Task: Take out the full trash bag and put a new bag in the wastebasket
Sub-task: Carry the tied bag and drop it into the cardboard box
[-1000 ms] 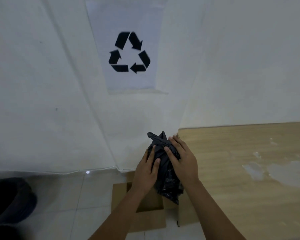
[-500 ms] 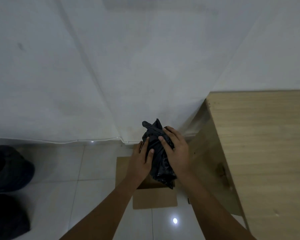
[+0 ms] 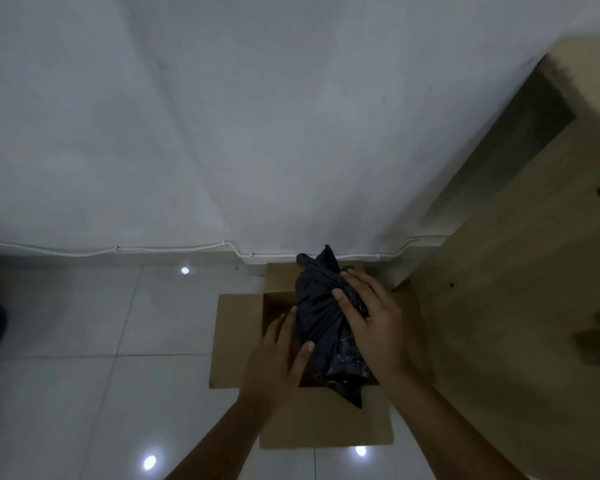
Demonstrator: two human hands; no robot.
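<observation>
**Op:** Holding the tied black trash bag (image 3: pixel 321 318) over the open cardboard box (image 3: pixel 238 341) on the floor tiles (image 3: pixel 66 341). Left hand (image 3: pixel 278 355) cups the bag's side at 8 o'clock, right hand (image 3: pixel 371 320) wraps it from 3 o'clock. Fingers (image 3: pixel 342 296) of the right are curled onto the gathered plastic near the neck; left fingers lie flat against it, more a prop than a grip.

**Rev:** Is the bag in the box or above it?

**Op:** I can't tell for sure. Its lower end overlaps the near flap (image 3: pixel 326 424) at 6 o'clock, and the knot pokes up at 12 o'clock in front of the wall (image 3: pixel 222 133). I read it as partly down in the opening, not seated.

**Rev:** Risks?

**Op:** First one I see: slick film. The left hand is only pressing, so if the right loosens, the bag slides and drops skewed, catching the box edge. Second: that tail hanging over the near flap could snag and tip the bag out toward me. Third: the opening looks tight for the bundle, and forcing it could split thin plastic and spill the contents.

**Rev:** Anything nearby to hit?

**Op:** Wooden worktop (image 3: pixel 520 306) panel stands just beside the box at 3 o'clock; the right forearm runs close along it, so elbow room is poor. White cable (image 3: pixel 101 251) runs along the skirting at 12 o'clock, apart from the bag.

**Rev:** New bag, wastebasket?

**Op:** Neither clearly in view. By my read that step is not yet begun.
</observation>
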